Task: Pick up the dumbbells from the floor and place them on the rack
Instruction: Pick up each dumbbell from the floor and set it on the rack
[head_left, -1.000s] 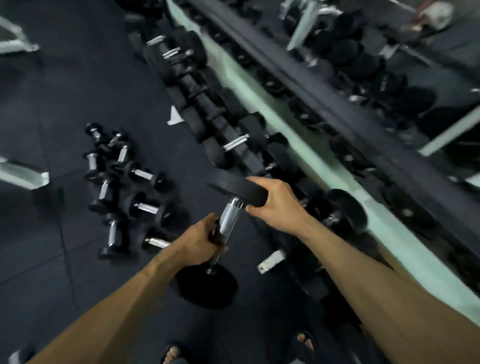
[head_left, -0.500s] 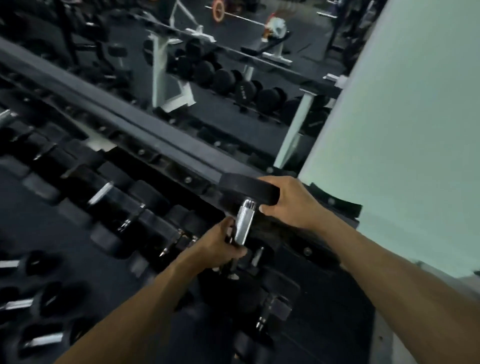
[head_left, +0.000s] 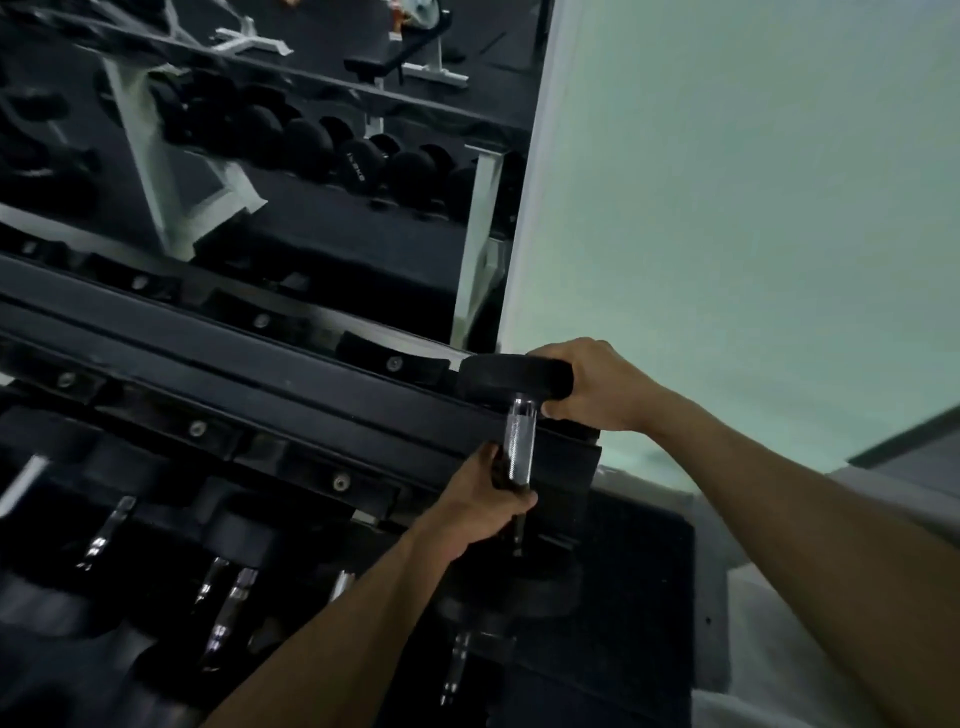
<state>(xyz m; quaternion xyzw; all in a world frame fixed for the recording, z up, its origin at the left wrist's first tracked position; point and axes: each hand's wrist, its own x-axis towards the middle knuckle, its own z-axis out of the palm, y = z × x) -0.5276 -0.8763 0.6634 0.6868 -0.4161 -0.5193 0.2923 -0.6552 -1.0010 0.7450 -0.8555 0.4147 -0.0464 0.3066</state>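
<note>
Dumbbell (head_left: 521, 449) sits near frame centre, upright, chrome handle vertical, top head at the 12 o'clock end, lower head at 6 o'clock, held against the right end of the dark rack (head_left: 291, 395). Left hand (head_left: 485, 506) grips the handle, fingers curled tight round the chrome. Right hand (head_left: 597, 387), at 2 o'clock from the left, grips the top head, fingers wrapped over its edge. Other dumbbells (head_left: 228, 608) lie on the lower tier at 8 o'clock. Pale wall (head_left: 753, 208) at 1 o'clock.

Black dumbbell (head_left: 514, 378) with knurled chrome handle (head_left: 519, 447); pale green wall (head_left: 753, 197).
</note>
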